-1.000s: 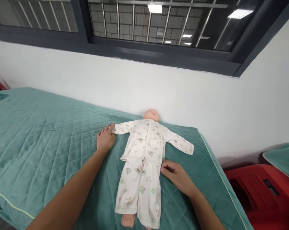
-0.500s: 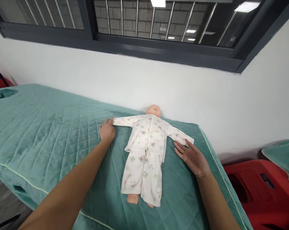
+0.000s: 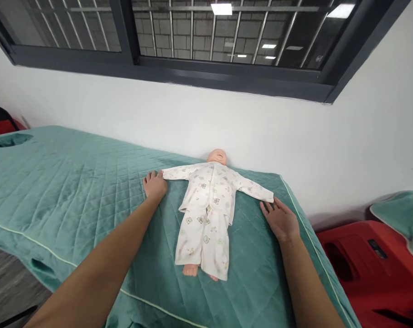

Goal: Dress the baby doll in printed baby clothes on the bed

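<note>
A baby doll lies on its back on a green quilted bed cover, its head towards the wall. It wears a white printed long-sleeved top and matching trousers; both bare feet stick out below the hems. The sleeves stretch out to either side, and the doll's hands are hidden in them. My left hand rests palm down at the left cuff, fingers loosely apart, fingertips at its edge. At the other cuff, my right hand is open with fingers spread, its fingertips by the sleeve end.
Behind the bed runs a white wall with a dark-framed window above. On the right stands a red plastic stool, with a green cushion beyond it. The cover has a round opening at far left.
My right hand has moved outward from beneath the sleeve to its cuff end, and that sleeve lies a little differently. My left hand stays at its cuff. The view has shifted slightly.
</note>
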A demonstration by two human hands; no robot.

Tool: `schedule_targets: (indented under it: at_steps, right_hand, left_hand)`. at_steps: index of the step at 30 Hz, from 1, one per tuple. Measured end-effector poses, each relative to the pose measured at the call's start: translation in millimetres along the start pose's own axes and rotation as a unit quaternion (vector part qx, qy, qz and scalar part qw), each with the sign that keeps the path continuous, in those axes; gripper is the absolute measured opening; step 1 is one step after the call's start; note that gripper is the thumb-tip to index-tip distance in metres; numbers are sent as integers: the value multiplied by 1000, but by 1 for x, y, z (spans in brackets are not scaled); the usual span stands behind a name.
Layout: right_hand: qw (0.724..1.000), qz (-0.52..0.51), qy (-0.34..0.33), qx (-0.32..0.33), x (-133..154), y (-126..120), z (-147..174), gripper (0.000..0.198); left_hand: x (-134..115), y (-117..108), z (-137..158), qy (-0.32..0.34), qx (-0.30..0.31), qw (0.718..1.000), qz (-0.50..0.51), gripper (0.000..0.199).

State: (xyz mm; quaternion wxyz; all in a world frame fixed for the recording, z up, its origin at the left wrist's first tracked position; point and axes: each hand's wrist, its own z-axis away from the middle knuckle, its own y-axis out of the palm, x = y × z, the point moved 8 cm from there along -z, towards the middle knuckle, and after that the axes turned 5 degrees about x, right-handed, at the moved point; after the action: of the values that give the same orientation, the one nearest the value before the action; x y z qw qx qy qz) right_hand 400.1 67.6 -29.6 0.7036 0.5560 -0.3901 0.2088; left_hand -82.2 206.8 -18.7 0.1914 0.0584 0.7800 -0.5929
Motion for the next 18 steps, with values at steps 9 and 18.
schedule_targets:
  at_steps: [9, 18]
  right_hand:
    - [988, 130, -80, -26, 1, 8, 1, 62]
    - [951, 285, -109, -48, -7, -3, -11, 63]
  left_hand:
    - [-34, 1, 9, 154, 24, 987, -31, 66]
    - [-27, 8, 5, 114, 47, 992, -15, 60]
